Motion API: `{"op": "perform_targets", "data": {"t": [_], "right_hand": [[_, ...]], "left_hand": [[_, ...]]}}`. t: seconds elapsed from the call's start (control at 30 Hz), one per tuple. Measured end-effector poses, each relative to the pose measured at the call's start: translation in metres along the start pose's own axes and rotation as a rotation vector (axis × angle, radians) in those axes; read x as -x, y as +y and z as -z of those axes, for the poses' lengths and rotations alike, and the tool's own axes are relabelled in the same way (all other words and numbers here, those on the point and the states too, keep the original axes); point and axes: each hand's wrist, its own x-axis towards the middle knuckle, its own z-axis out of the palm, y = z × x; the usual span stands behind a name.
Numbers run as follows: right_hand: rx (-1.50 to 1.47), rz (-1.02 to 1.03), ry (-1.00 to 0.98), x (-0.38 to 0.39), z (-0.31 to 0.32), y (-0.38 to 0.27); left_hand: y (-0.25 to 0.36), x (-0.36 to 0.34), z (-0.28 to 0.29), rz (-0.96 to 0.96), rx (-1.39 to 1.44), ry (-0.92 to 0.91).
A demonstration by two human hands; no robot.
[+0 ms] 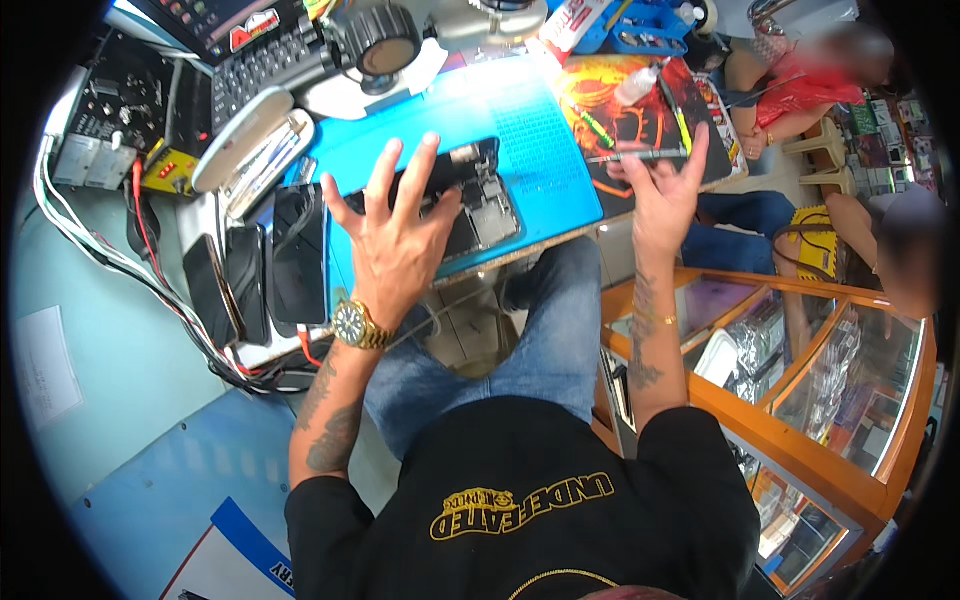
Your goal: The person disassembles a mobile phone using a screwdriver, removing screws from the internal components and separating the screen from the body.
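Note:
An opened phone (pixel 482 215) lies on the blue work mat (pixel 545 170), its inner boards and metal shields bare on the right side. My left hand (pixel 395 225), a gold watch on its wrist, is spread over the phone's left part. The thumb reaches across to the middle of the phone, and the hand hides much of what lies beneath. To the right, my right hand (pixel 662 195) is raised above a dark patterned mat (pixel 615 195). A slim screwdriver (pixel 640 156) lies pinched in its fingers, roughly level, with its thin shaft toward the phone.
Several dark phones (pixel 298 255) lie left of the mat, beside cables (pixel 185 290) and an open case of tools (pixel 255 160). Behind stand a laptop (pixel 265 85) and a round black device (pixel 375 45). A glass display cabinet (pixel 780 350) and seated people are at right.

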Motion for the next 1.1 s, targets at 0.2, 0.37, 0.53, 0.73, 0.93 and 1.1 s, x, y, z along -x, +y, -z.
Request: {"op": "perform_targets", "data": {"t": [0.2, 0.37, 0.53, 0.73, 0.93, 1.1], "right_hand": [[-0.007, 0.151, -0.068, 0.002, -0.03, 0.027], [0.082, 0.186, -0.115, 0.004, -0.028, 0.031], [0.065, 0.198, -0.137, 0.004, -0.029, 0.033], [0.061, 0.179, -0.157, 0.005, -0.03, 0.031], [0.041, 0.164, -0.166, 0.004, -0.028, 0.03], [0.005, 0.171, -0.171, 0.004, -0.028, 0.031]], "left_hand": [[-0.004, 0.002, 0.004, -0.007, -0.031, 0.006], [-0.004, 0.002, 0.006, 0.005, -0.047, -0.024], [-0.004, 0.003, 0.004, 0.0, -0.051, -0.018], [-0.005, 0.003, 0.001, -0.005, -0.064, -0.004], [-0.005, 0.005, 0.002, 0.001, -0.04, -0.02], [-0.005, 0.004, 0.002, -0.001, -0.045, -0.017]]}}
